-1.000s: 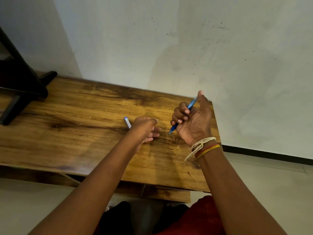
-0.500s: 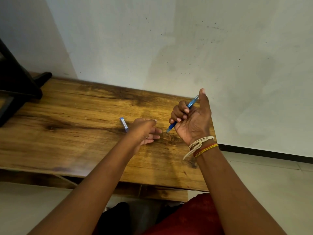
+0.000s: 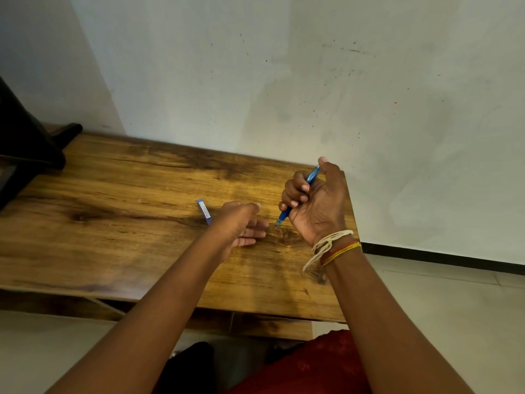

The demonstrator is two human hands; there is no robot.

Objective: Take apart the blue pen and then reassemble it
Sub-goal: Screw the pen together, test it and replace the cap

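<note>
currently, item 1: pen [image 3: 298,195], blue, fisted in my right hand [image 3: 318,203], fingers curled tight round the barrel, thumb up by the top end, tip pointing down just over the table [image 3: 119,251].
item 2: left hand [image 3: 241,226], loose and half open, holding nothing i can see, low over the wood beside the tip.
item 3: small blue piece [image 3: 204,212] lying flat on the table, just left of that hand; whether it belongs to the pen i cannot tell.
item 4: handling note. i judge the step is to pinch the tip end with the left fingers and twist, keeping the barrel steady, low over the table so a spring or refill cannot roll off the near edge.
</note>
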